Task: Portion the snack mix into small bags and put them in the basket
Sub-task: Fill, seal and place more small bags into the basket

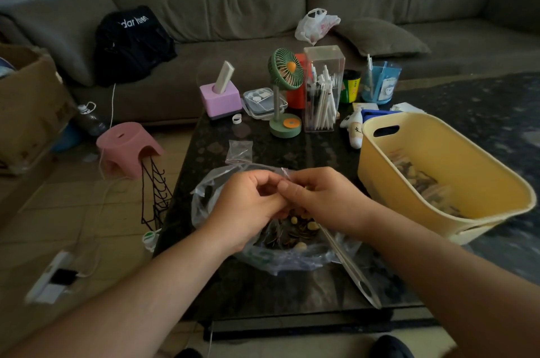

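A large clear plastic bag (280, 252) of snack mix, with seeds and pale nuts showing, lies on the dark table (263, 293) in front of me. Above it my left hand (248, 205) and my right hand (318, 200) meet, both pinching the top edge of a small clear bag (285, 173); most of that bag is hidden behind my fingers. A yellow basket (388, 182) stands at the right, holding several filled small bags. Empty small bags (240, 150) lie just beyond my hands.
A green desk fan (285, 89), clear pen box (321, 89), pink tissue holder (220, 97) and blue cup (380, 83) crowd the table's far side. A grey sofa runs behind. A pink stool (128, 147) and a black wire rack (155, 194) stand left of the table.
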A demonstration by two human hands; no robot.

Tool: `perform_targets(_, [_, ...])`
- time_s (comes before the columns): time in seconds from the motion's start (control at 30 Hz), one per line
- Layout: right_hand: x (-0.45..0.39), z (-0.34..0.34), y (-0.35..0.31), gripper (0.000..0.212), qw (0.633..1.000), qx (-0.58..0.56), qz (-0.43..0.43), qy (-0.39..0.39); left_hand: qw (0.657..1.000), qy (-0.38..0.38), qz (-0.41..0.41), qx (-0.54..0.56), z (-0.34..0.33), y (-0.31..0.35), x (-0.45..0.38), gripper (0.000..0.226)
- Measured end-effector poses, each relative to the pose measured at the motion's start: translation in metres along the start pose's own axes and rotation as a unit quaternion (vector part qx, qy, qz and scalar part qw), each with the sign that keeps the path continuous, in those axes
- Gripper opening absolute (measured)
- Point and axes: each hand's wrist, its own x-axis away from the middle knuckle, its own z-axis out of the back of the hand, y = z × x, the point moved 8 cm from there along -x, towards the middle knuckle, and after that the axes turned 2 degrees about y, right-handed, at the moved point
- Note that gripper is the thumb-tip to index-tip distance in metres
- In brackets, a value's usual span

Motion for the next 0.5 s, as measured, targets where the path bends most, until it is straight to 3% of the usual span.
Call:
perform_targets(0.1, [0.000, 0.000, 0.001, 0.035, 1.000, 0.000, -0.006, -0.009, 0.998, -0.006, -0.033, -0.054, 0.001, 0.002, 0.000, 0.007])
perform_targets(0.3, [-0.001, 0.020, 0.006, 0.034, 0.999, -0.001, -0.027, 0.024, 0.999, 0.015, 0.011, 0.040, 0.005, 0.001, -0.002, 0.004])
perform_targets(0.5, [0.001, 0.038, 0.003, 0.010, 0.991, 0.011, 0.028, 0.132, 0.997, 0.017, 0.032, 0.061, 0.005, 0.001, -0.002, 0.005])
